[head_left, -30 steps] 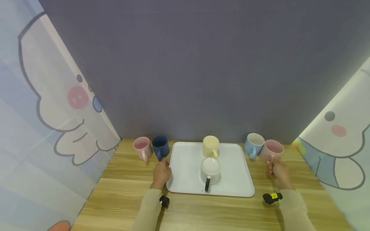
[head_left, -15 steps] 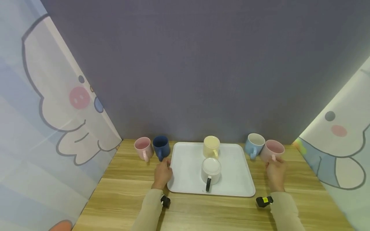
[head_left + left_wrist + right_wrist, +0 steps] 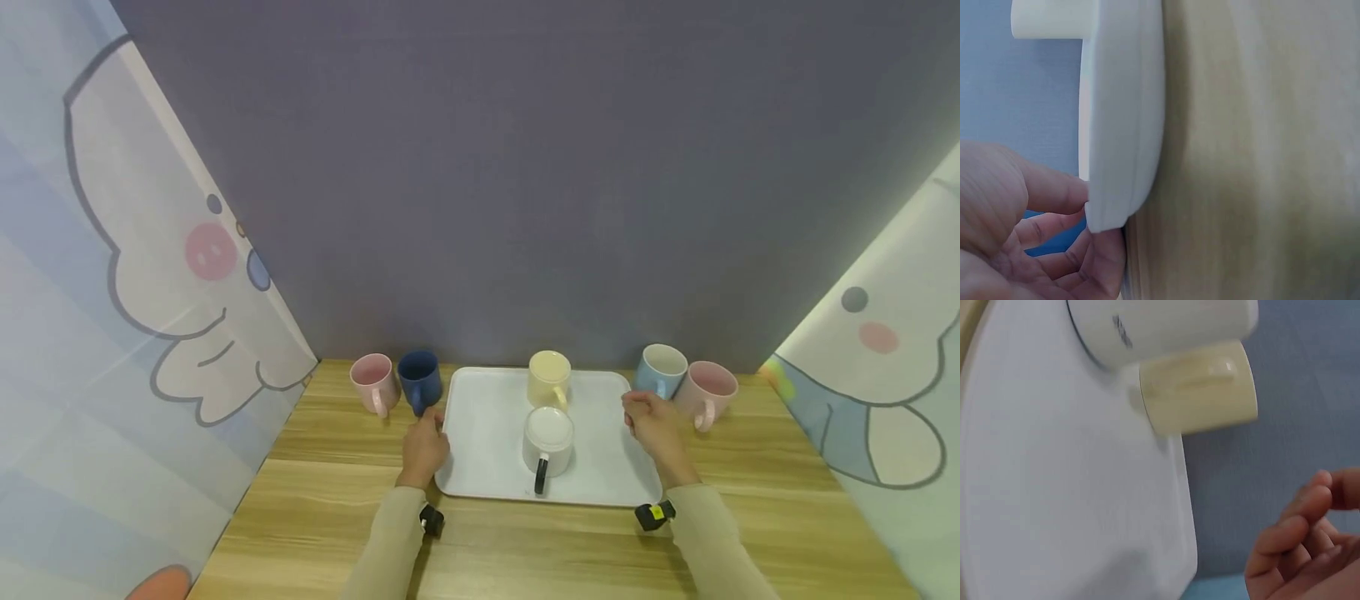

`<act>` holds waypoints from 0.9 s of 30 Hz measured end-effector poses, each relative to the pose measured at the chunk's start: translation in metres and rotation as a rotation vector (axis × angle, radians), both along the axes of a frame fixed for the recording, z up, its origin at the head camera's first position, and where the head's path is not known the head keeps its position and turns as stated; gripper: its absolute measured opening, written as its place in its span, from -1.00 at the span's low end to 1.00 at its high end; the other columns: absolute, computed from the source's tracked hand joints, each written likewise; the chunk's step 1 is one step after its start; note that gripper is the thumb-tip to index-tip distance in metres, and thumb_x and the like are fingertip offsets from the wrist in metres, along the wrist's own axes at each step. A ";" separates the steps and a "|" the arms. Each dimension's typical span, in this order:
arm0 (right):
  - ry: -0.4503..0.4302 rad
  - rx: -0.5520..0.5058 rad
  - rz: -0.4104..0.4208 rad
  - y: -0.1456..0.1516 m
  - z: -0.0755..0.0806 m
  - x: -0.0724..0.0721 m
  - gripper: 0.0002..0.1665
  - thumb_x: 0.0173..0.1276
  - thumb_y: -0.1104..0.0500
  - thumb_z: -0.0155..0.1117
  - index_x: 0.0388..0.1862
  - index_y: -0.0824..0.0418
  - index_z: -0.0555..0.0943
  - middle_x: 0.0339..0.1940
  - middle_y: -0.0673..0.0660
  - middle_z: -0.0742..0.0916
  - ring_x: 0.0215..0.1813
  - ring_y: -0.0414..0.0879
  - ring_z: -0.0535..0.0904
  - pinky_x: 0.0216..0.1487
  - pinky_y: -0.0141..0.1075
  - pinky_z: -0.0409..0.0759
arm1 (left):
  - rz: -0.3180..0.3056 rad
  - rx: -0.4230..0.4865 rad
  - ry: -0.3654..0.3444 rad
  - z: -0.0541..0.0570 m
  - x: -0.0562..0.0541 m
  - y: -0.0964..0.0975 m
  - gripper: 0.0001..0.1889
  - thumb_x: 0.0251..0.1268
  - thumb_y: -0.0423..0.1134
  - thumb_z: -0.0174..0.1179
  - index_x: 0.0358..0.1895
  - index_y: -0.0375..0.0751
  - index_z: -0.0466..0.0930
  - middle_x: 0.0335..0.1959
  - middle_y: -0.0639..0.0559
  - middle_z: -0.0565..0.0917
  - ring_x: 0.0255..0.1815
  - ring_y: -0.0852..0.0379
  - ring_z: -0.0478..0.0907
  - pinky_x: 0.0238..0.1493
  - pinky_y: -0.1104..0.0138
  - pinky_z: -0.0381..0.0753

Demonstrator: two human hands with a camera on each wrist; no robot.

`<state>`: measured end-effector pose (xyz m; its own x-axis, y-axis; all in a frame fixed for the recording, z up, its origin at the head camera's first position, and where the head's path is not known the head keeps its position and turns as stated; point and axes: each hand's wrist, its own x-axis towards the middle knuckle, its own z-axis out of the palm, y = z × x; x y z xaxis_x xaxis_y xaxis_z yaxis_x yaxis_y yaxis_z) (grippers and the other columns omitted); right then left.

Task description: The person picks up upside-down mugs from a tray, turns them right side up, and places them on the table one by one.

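Note:
My left hand (image 3: 424,450) pinches the left edge of a white tray (image 3: 483,450); in the left wrist view the thumb (image 3: 1054,190) lies over the rim and fingers reach beneath. A white mug (image 3: 548,442) with a black-tipped handle stands upside down on the tray. Behind it is a yellow mug (image 3: 548,379), also seemingly bottom up. My right hand (image 3: 654,425), fingers loosely curled and holding nothing, hovers by the tray's right edge, in front of a light blue mug (image 3: 663,363) that it partly hides. A pink mug (image 3: 707,392) stands to its right.
Left of the tray, a dark blue mug (image 3: 419,379) and another pink mug (image 3: 373,379) stand upright on the wooden table (image 3: 330,483). A grey panel (image 3: 480,208) rises behind, with printed cloths (image 3: 172,267) at both sides.
My right hand has let go of the right-hand pink mug's handle and moved left to the tray's right side. The left hand stays at the tray's left edge.

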<state>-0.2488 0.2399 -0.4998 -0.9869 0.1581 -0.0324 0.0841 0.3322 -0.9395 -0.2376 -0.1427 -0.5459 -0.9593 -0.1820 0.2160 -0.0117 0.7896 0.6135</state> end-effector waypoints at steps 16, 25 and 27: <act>-0.044 0.104 0.225 -0.060 -0.014 -0.029 -0.67 0.55 0.15 0.18 0.08 0.39 0.60 -0.27 0.11 0.65 -0.44 -0.17 0.48 -0.43 -0.37 0.44 | 0.003 0.004 -0.017 0.000 -0.002 0.001 -0.79 0.11 -0.48 0.15 -0.15 -0.26 0.55 -0.50 -0.17 0.63 -0.48 -0.21 0.60 -0.45 -0.01 0.51; -0.083 0.094 0.249 -0.072 -0.016 -0.037 -0.65 0.53 0.06 0.23 0.05 0.32 0.64 -0.24 0.08 0.70 -0.34 -0.17 0.51 -0.35 -0.37 0.46 | 0.003 0.010 -0.023 -0.003 -0.003 0.000 -0.79 0.13 -0.49 0.16 -0.15 -0.25 0.55 -0.49 -0.12 0.63 -0.48 -0.17 0.59 -0.43 0.00 0.53; -0.085 0.082 0.259 -0.072 -0.017 -0.037 -0.65 0.53 0.06 0.22 0.03 0.32 0.65 -0.30 0.02 0.68 -0.34 -0.18 0.48 -0.36 -0.38 0.44 | 0.003 0.007 -0.025 -0.004 -0.003 0.000 -0.79 0.13 -0.48 0.16 -0.15 -0.24 0.55 -0.48 -0.12 0.63 -0.47 -0.17 0.60 -0.42 0.00 0.53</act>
